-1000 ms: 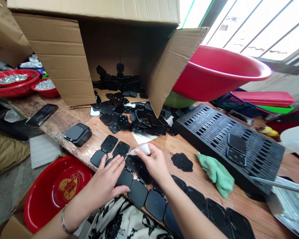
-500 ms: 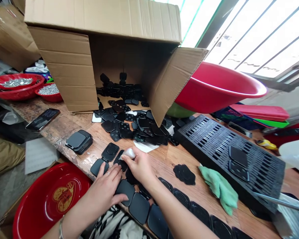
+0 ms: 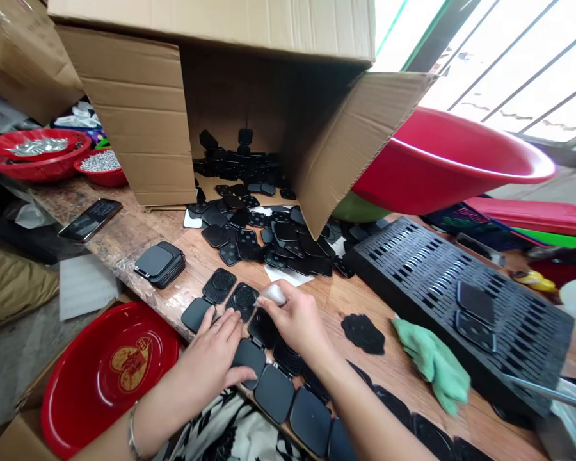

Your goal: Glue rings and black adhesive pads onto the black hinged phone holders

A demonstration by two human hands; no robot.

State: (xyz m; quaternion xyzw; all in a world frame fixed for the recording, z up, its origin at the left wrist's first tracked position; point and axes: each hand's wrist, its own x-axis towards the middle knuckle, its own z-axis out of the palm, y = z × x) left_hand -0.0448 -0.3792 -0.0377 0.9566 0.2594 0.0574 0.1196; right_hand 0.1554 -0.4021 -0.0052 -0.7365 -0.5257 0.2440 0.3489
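Observation:
My right hand (image 3: 300,320) is closed around a small whitish squeeze bottle (image 3: 273,294). The bottle's narrow tip points down-left, at the right edge of a black square piece with a round ridged pattern (image 3: 242,299). Fingers stretched out, my left hand (image 3: 216,349) lies flat with its fingertips at the lower edge of that piece and on the smooth grey lid (image 3: 196,314) to its left. Another patterned square (image 3: 219,285) is hinged to that lid. A row of smooth dark lids (image 3: 274,392) runs toward the lower right, partly under my right forearm.
A stack of dark cases (image 3: 159,264) sits at left. Behind is an open cardboard box (image 3: 153,121) with many loose black pieces (image 3: 288,240) spilling out. To the right are thin black pieces (image 3: 363,333), a green cloth (image 3: 429,358) and a slotted black rack (image 3: 427,275). A red basin (image 3: 60,390) stands below the table edge.
My right hand and the bottle have shifted right across the patterned piece, which shows more fully now. My left hand stays nearly in place. The whole view has turned slightly.

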